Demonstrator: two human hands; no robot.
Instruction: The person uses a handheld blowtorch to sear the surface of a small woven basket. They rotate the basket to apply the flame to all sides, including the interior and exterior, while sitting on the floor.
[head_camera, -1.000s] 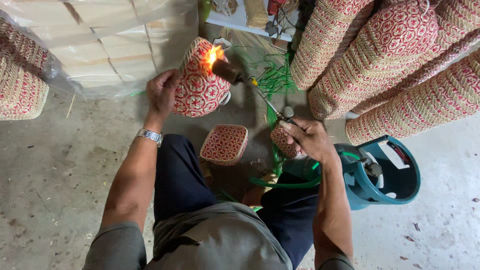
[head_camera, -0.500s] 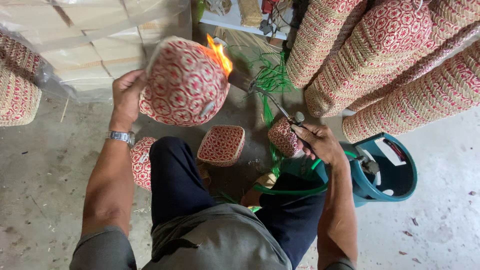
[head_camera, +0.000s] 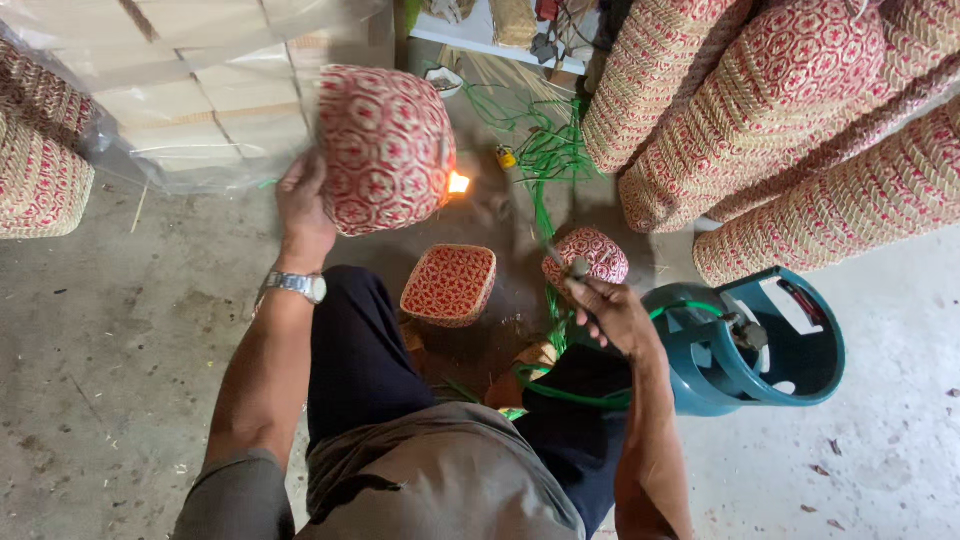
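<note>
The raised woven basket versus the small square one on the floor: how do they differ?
The raised basket is larger and rounded, held up by the left hand beside a flame; the square basket is smaller, flatter and rests on the floor, untouched. Both share a red-and-tan woven pattern.

bare grey concrete floor (head_camera: 120, 360), stained and dusty, with a few dry leaves at the lower right. plastic-wrapped cartons (head_camera: 180, 90) stand at the upper left — tall stacks of red-patterned woven baskets (head_camera: 800, 110) lean at the upper right. loose green cords (head_camera: 545, 150) lie between them, under soft daylight.
</note>
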